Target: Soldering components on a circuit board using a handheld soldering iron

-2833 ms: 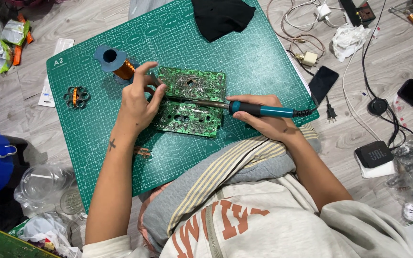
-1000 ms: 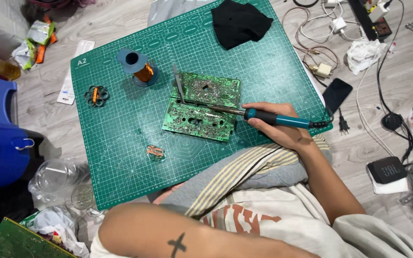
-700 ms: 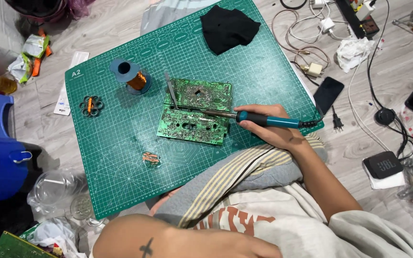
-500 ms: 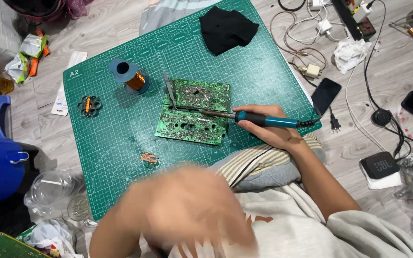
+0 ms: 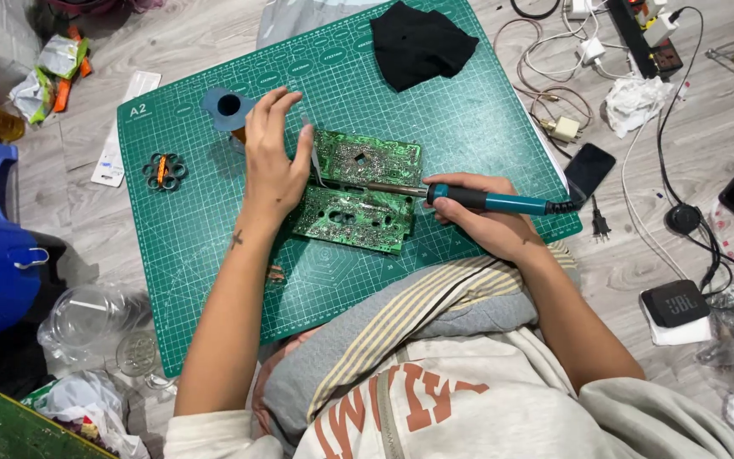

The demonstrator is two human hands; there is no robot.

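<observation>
On the green cutting mat (image 5: 214, 246) sit two green circuit boards (image 5: 358, 191), side by side. Right hand (image 5: 486, 225) grips a teal soldering iron (image 5: 486, 201), tip over the boards. Left hand (image 5: 273, 161) is loosely open beside the boards' left edge, near the solder spool (image 5: 229, 109). Looks like mid-soldering; feeding solder needs a steady tip.

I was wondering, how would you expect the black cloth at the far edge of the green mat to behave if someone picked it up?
The black cloth lies crumpled with soft folds, so it would probably hang limp and floppy. It looks thin, so likely light for its size. Lying flat on the green cutting mat, it seems unlikely to roll or tip; a push would probably bunch it up.
</observation>
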